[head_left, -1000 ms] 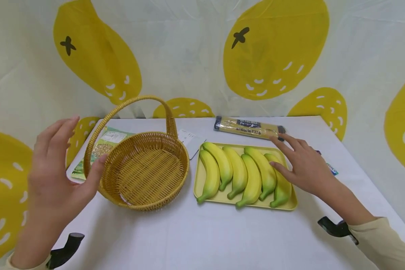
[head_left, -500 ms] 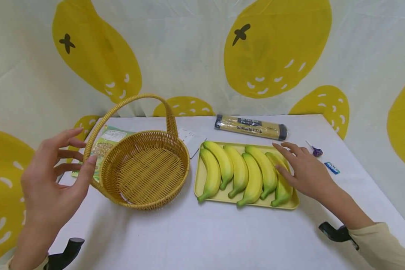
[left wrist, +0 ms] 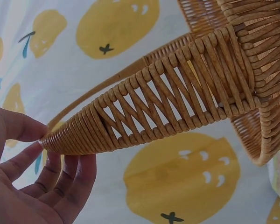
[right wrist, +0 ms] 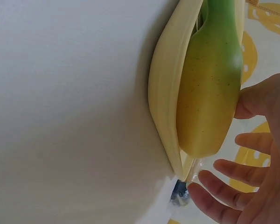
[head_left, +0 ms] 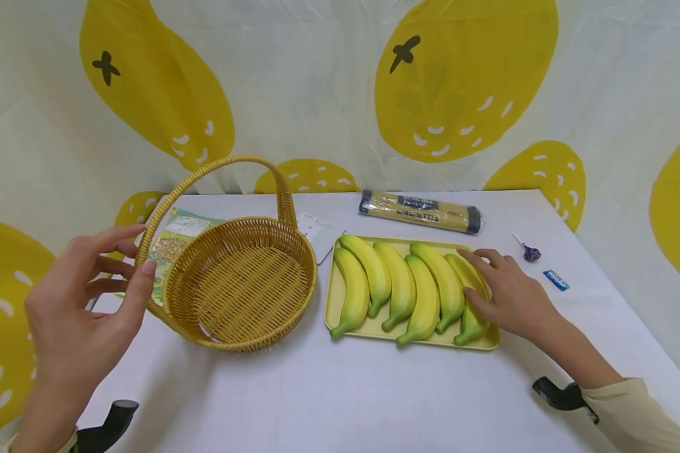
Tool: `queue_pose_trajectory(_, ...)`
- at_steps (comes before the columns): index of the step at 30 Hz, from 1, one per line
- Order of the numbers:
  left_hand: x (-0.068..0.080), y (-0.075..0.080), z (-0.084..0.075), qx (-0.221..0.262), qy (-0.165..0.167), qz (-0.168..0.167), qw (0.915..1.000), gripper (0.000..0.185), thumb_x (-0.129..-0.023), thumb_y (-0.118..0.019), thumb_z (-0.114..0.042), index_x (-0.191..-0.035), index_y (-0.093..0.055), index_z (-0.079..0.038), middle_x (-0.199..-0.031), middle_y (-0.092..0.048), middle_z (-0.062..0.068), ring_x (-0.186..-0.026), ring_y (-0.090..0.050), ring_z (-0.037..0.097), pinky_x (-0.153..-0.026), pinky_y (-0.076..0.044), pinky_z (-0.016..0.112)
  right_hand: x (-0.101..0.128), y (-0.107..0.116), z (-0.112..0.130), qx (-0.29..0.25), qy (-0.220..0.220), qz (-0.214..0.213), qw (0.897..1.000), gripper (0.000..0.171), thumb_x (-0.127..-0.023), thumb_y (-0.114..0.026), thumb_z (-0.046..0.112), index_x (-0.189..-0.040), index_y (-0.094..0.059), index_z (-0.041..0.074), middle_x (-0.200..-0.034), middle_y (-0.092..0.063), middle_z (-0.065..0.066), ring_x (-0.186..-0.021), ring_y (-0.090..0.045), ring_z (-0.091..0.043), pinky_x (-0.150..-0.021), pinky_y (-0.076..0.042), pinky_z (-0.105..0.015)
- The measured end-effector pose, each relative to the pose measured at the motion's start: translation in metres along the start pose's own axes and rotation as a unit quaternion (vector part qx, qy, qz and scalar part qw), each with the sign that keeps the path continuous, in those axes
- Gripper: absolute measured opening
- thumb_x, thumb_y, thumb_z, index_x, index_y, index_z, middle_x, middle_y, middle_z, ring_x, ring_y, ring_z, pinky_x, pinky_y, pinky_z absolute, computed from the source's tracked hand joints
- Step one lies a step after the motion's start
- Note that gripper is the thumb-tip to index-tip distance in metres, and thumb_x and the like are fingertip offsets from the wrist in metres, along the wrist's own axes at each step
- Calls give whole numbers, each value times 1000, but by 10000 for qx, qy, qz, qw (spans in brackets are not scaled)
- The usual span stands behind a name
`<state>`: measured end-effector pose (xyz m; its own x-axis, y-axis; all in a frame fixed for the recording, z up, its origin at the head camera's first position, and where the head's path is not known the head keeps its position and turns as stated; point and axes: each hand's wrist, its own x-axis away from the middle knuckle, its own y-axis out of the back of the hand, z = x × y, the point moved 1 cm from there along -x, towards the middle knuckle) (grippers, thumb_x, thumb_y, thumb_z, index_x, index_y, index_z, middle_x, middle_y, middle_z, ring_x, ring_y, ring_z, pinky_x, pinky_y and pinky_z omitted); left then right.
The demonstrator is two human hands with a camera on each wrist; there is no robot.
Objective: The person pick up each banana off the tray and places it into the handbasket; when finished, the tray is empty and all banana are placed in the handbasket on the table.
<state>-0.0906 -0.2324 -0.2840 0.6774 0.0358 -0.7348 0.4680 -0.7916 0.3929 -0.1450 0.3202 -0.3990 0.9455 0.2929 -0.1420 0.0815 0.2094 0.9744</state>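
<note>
A woven basket (head_left: 311, 277) with a hoop handle (head_left: 226, 162) stands empty at the left of the white table. My left hand (head_left: 130, 258) pinches the handle's base at the near-left rim. The thumb lies in front and the fingers behind. In the left wrist view the wicker (left wrist: 177, 93) fills the frame above my left hand (left wrist: 42, 154). A pale yellow tray (head_left: 333, 296) holds several bananas. My right hand (head_left: 478, 277) lies over the rightmost banana (head_left: 470, 321). In the right wrist view only the thumb of my right hand (right wrist: 238, 135) touches this banana (right wrist: 210, 84). The fingers are spread beside it, above the tray (right wrist: 163, 93).
Behind the tray lies a spaghetti pack (head_left: 420, 212). A purple lollipop (head_left: 529, 253) and a small blue wrapper (head_left: 556, 280) lie to its right. A green food packet (head_left: 175, 239) and a white card (head_left: 320, 234) sit behind the basket. A lemon-print cloth hangs behind the table.
My left hand has moved in and closed its thumb and fingers about the basket handle's base. My right hand has drawn back from near the spaghetti pack and settled over the rightmost banana.
</note>
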Motion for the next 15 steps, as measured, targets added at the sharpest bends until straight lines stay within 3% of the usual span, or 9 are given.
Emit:
queue_pose_trajectory(7,1,0,0,-194,-76,-127,9997,42,-88,-76,2,-129,-74,0,-100,-63,6,-79,-59,0,-77,-50,6,-4,-1,3,-147,-133,49,9998,69,-95,-70,24,-158,-45,7,-136,-52,-29,-111,-57,-46,-67,-58,-60)
queue_pose_trajectory(15,2,-1,0,-157,-139,-130,9997,41,-88,-75,2,-129,-75,1,-99,-63,7,-78,-58,1,-75,-50,6,-5,-6,3,-118,-264,31,9996,62,-95,-70,24,-152,-52,6,-131,-55,-31,-108,-60,-48,-60,-58,-60)
